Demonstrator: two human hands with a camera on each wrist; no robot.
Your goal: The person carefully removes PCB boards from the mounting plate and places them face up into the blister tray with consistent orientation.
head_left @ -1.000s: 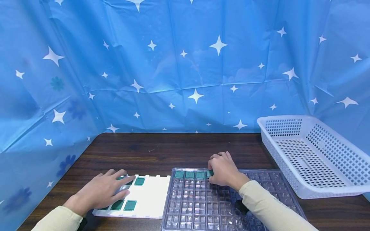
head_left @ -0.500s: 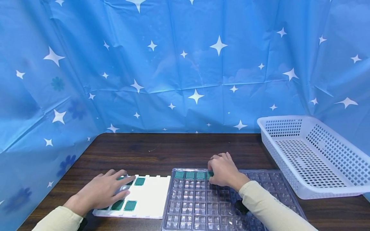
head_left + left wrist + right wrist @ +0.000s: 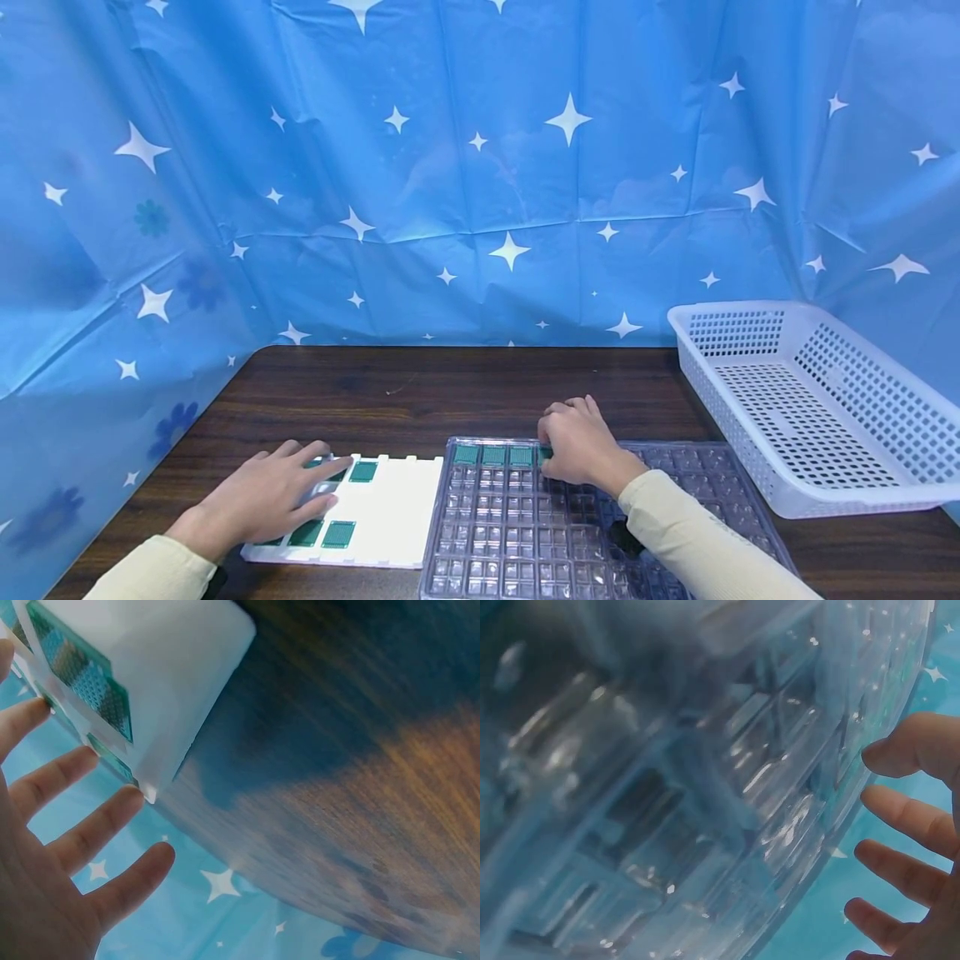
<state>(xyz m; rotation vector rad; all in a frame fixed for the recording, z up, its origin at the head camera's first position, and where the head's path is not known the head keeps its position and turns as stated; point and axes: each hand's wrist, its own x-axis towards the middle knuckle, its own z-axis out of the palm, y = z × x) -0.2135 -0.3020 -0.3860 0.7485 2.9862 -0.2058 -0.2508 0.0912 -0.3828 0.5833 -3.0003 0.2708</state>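
In the head view my left hand (image 3: pixel 262 502) lies over the left end of a white tray (image 3: pixel 393 512), fingers spread. Its fingertips touch the tray's far edge in the left wrist view. Green circuit boards (image 3: pixel 337 534) sit on that tray, some partly under the hand. My right hand (image 3: pixel 583 442) is at the far row of a clear plastic compartment tray (image 3: pixel 487 533). Between its thumb and index finger it pinches a green circuit board (image 3: pixel 545 452), mostly hidden by the hand. Left of it, three more green boards (image 3: pixel 492 455) fill compartments of the same row.
A white perforated basket (image 3: pixel 795 417) stands at the right, close to the clear tray's right side. Dark wooden tabletop (image 3: pixel 450 392) extends behind both trays. A blue curtain with white stars (image 3: pixel 480 167) hangs along the table's back and left side.
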